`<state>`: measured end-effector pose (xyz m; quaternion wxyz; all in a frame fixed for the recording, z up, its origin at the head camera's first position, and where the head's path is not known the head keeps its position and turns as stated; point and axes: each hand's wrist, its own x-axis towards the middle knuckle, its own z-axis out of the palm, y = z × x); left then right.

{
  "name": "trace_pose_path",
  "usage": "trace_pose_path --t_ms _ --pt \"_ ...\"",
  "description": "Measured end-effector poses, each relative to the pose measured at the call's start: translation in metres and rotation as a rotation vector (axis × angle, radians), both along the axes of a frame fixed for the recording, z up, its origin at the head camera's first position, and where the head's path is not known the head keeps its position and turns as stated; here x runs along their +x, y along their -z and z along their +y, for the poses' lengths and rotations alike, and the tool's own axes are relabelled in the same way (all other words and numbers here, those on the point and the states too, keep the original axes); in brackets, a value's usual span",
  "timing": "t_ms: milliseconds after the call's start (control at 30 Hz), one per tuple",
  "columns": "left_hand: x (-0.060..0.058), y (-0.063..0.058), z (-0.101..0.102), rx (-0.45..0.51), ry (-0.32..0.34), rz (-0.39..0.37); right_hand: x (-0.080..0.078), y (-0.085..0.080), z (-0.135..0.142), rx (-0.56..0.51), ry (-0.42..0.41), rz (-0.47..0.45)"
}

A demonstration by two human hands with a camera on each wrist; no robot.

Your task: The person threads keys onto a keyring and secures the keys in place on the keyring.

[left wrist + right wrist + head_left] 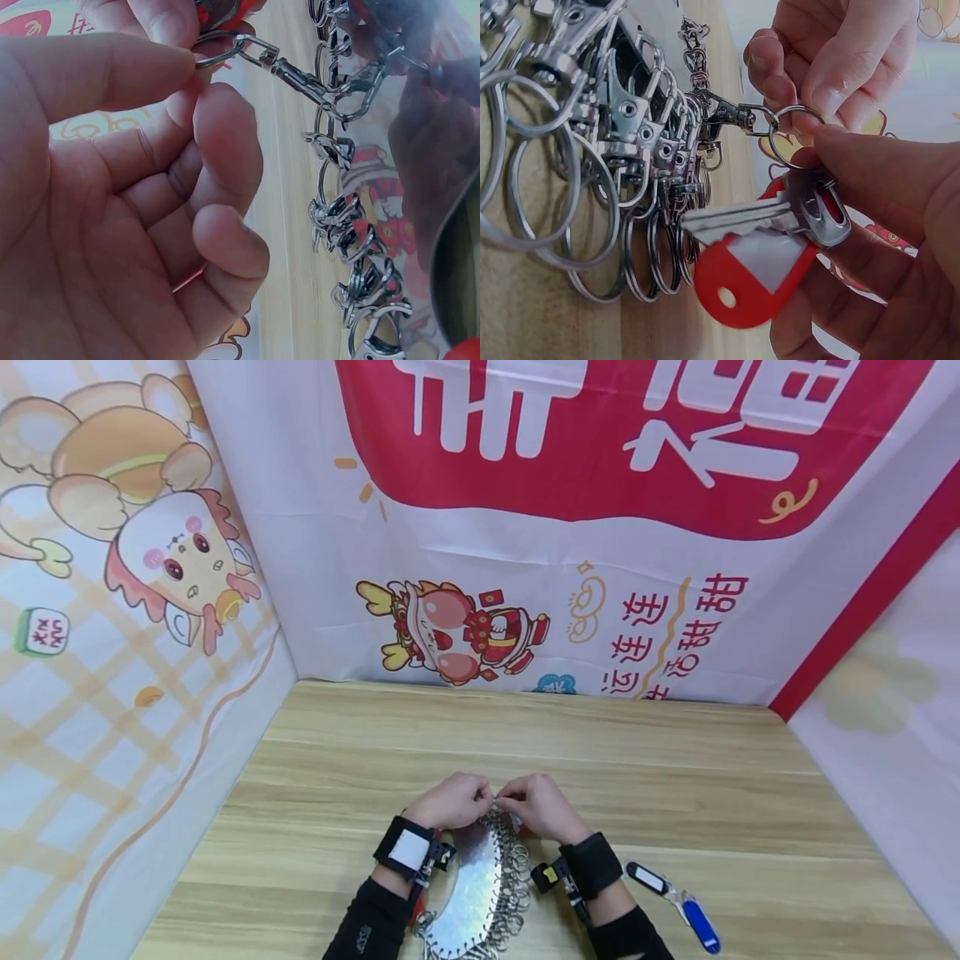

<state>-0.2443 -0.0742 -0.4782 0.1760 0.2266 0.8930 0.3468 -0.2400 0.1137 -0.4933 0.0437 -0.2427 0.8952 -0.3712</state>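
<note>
A shiny, curved metal plate (468, 893) is edged with many swivel clasps (649, 127) and split rings (536, 172). At its far end, my left hand (453, 802) pinches a key ring (217, 58), which hangs from a swivel clasp (300, 79). My right hand (546, 810) pinches the same ring from the other side. Below its fingertips, in the right wrist view, a silver key (742, 221) and a red key tag (735, 300) with a white label lie against the right fingers. Both hands nearly meet. The head view mostly hides the key.
On the wooden table (750, 793), right of my right forearm, lie a blue key tag (701, 927) and a black tag with a white label (647, 878), with keys between them. Printed cloth walls (315, 610) stand behind and at both sides.
</note>
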Motion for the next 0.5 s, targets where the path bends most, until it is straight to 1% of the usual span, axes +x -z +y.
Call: trace_pose_path --t_ms 133,267,500 --pt "-0.0001 0.0001 -0.001 -0.003 0.001 -0.013 -0.0004 0.0004 -0.0001 -0.008 -0.011 -0.003" --pt "-0.0009 0.0014 -0.0011 -0.002 0.015 -0.022 -0.0013 0.0021 0.0012 -0.023 -0.028 -0.017" --pt "-0.0022 0.0049 -0.0013 -0.025 0.052 0.003 -0.0018 0.0031 0.0019 -0.027 -0.034 -0.048"
